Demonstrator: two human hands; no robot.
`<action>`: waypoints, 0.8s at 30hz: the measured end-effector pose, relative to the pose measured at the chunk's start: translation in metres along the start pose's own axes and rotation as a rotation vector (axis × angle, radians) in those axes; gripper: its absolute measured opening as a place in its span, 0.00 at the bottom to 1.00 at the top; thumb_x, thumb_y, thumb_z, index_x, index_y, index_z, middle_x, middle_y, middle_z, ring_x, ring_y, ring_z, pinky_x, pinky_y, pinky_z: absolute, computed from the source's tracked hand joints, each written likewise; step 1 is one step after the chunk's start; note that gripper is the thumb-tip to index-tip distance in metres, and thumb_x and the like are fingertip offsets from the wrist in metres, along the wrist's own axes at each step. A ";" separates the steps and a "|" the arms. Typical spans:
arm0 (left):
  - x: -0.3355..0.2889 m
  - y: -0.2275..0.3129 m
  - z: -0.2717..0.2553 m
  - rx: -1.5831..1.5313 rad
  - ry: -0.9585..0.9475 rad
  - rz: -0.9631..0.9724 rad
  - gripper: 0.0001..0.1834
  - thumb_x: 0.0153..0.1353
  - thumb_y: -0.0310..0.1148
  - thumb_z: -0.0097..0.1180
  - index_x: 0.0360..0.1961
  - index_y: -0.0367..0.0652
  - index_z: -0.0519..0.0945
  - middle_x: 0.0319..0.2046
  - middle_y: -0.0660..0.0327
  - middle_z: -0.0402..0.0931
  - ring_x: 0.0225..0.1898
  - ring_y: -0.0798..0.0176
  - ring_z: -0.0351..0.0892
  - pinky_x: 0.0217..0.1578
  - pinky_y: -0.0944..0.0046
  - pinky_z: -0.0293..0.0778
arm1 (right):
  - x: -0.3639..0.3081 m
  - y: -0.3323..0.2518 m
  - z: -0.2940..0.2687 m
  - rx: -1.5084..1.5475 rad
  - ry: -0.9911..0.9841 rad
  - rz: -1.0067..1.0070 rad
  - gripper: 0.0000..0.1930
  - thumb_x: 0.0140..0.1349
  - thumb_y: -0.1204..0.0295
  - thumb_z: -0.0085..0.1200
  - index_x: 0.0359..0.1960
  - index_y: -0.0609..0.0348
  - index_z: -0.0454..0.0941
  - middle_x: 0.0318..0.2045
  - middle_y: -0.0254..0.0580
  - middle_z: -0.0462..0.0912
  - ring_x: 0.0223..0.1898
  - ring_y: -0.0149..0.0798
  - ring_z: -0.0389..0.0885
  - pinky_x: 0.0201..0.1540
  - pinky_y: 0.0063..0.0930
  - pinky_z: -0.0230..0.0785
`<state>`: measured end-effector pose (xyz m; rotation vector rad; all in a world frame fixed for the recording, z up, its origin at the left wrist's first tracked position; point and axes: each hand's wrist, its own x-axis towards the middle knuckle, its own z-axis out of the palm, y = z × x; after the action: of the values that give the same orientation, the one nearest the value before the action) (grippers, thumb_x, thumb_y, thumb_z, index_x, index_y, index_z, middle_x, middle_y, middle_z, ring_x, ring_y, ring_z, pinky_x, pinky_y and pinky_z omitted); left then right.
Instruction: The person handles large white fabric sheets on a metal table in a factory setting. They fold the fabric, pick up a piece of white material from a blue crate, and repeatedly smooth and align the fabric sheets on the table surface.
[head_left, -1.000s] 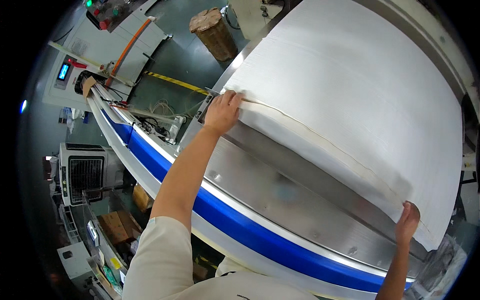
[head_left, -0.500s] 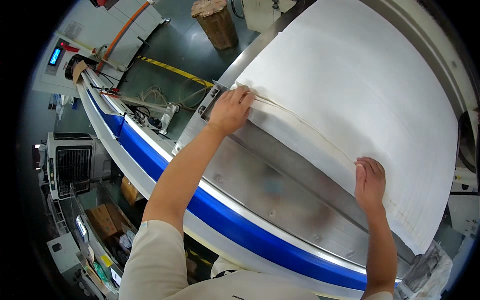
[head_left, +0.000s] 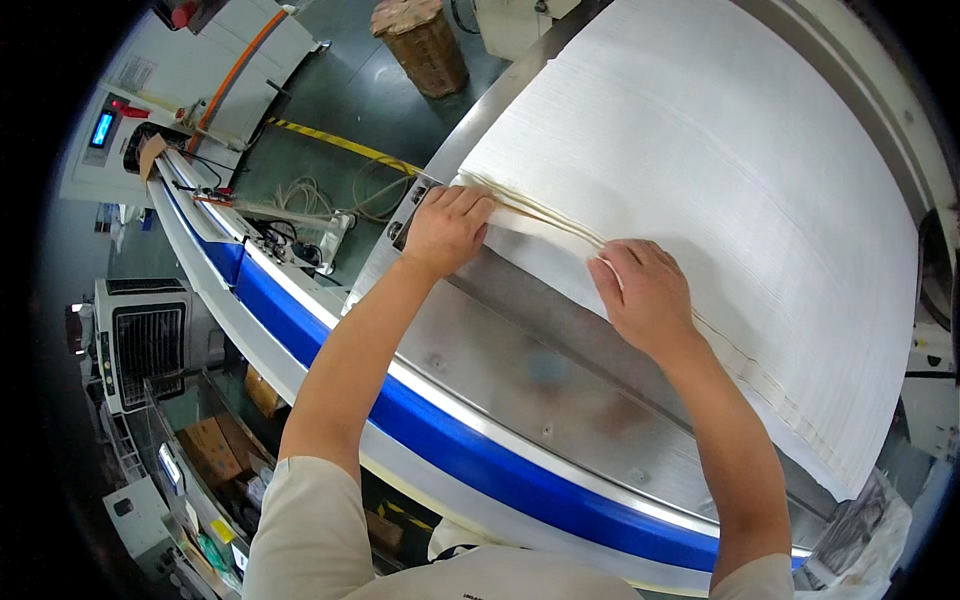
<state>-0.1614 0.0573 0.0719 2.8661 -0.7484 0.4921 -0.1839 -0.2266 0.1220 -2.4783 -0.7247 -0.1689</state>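
A wide sheet of white cloth (head_left: 700, 140) spreads over a metal machine bed, its near edge layered into cream-coloured folds. At the left corner of that edge, my left hand (head_left: 448, 230) is closed on the cloth, with the fingers curled over it. My right hand (head_left: 648, 297) pinches the same edge near its middle, the thumb on the near side and the fingers on top. Between the two hands the folded layers stand slightly raised and parted. What lies under my fingertips is hidden.
A bare metal plate (head_left: 530, 375) lies on the near side of the cloth, bordered by a long blue rail (head_left: 470, 445). Crumpled clear plastic (head_left: 865, 535) hangs at the right corner. A brown bin (head_left: 420, 48) stands on the floor beyond, and cabinets and boxes line the left.
My right hand has slid left along the cloth's edge, closer to my left hand. The folds between them have opened and lifted. My left hand stays at the corner, shifted slightly.
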 end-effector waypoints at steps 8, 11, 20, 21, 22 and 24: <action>0.001 0.010 -0.002 0.025 -0.039 -0.051 0.21 0.46 0.27 0.59 0.45 0.49 0.73 0.41 0.61 0.73 0.43 0.56 0.74 0.45 0.55 0.68 | 0.018 -0.008 0.014 0.024 -0.030 0.022 0.14 0.64 0.61 0.48 0.29 0.60 0.76 0.32 0.45 0.80 0.38 0.47 0.78 0.43 0.42 0.70; -0.002 0.008 -0.002 0.027 -0.047 -0.059 0.20 0.45 0.28 0.60 0.43 0.49 0.74 0.41 0.62 0.73 0.44 0.56 0.73 0.46 0.54 0.67 | 0.018 -0.011 0.018 0.029 -0.031 0.034 0.14 0.63 0.61 0.48 0.29 0.60 0.76 0.32 0.46 0.80 0.38 0.48 0.78 0.43 0.42 0.70; 0.002 -0.006 -0.012 -0.004 -0.210 0.175 0.14 0.41 0.27 0.59 0.34 0.44 0.79 0.44 0.62 0.73 0.51 0.55 0.71 0.57 0.54 0.64 | 0.022 -0.029 0.047 0.111 -0.155 0.248 0.16 0.64 0.59 0.46 0.38 0.60 0.76 0.36 0.49 0.80 0.40 0.52 0.78 0.42 0.44 0.71; 0.003 -0.008 -0.012 0.008 -0.195 0.230 0.16 0.41 0.26 0.58 0.36 0.44 0.79 0.46 0.61 0.74 0.52 0.54 0.72 0.58 0.52 0.64 | 0.018 -0.027 0.054 0.088 -0.193 0.328 0.18 0.65 0.57 0.43 0.37 0.60 0.77 0.35 0.50 0.80 0.38 0.52 0.79 0.41 0.45 0.71; 0.003 -0.009 -0.014 0.037 -0.289 0.249 0.16 0.42 0.24 0.57 0.37 0.44 0.79 0.47 0.59 0.75 0.51 0.54 0.73 0.57 0.52 0.66 | 0.012 -0.019 0.056 0.060 -0.229 0.416 0.21 0.67 0.54 0.40 0.35 0.60 0.77 0.33 0.51 0.81 0.36 0.52 0.80 0.40 0.45 0.71; -0.002 -0.022 -0.009 0.064 -0.379 0.191 0.22 0.43 0.21 0.54 0.43 0.44 0.76 0.44 0.56 0.75 0.49 0.54 0.74 0.54 0.52 0.68 | -0.013 -0.002 0.038 -0.012 -0.311 0.523 0.25 0.69 0.51 0.34 0.31 0.58 0.78 0.28 0.49 0.81 0.33 0.51 0.80 0.38 0.47 0.71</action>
<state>-0.1546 0.0793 0.0791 2.9995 -1.0885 -0.0149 -0.1970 -0.2108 0.0872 -2.6393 -0.1687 0.4125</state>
